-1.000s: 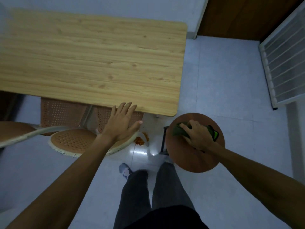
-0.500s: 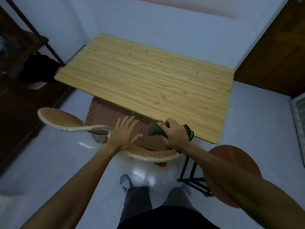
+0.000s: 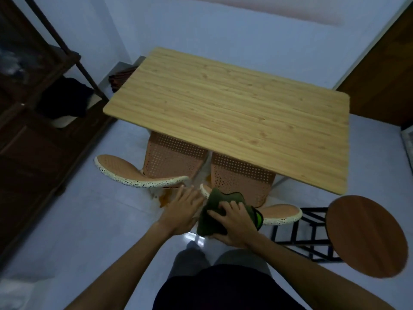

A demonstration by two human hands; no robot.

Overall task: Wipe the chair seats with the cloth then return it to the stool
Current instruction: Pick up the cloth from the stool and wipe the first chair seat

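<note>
A person's right hand [image 3: 234,222] clutches a dark green cloth [image 3: 214,214], fingers curled over its bunched folds and thumb tucked beneath, at the back rim of the nearer of two orange perforated chairs pushed under a light wooden table [image 3: 234,113]. A bright green trim shows at the cloth's right edge, beside the wrist. The left hand [image 3: 181,209] lies flat just beside the cloth, fingers stretched forward and close together, reaching toward the gap between the chairs; whether its palm touches the chair cannot be told from this angle.

The right chair [image 3: 241,177] has its perforated seat tucked partly beneath the tabletop, its speckled cream-edged backrest curving out to the right of the hands. The left chair [image 3: 169,157] stands alongside, its own speckled backrest sweeping off to the left. An orange smear [image 3: 165,199] marks the pale tiled floor [image 3: 89,220] between the two chairs, just ahead of the left hand.

A round wooden stool [image 3: 366,236] on a black metal frame stands to the right, well apart from the cloth, its top bare. Dark wooden shelving [image 3: 33,108] lines the left wall, and a brown door [image 3: 384,70] shows at far right. The person's dark trousers fill the bottom of the view.
</note>
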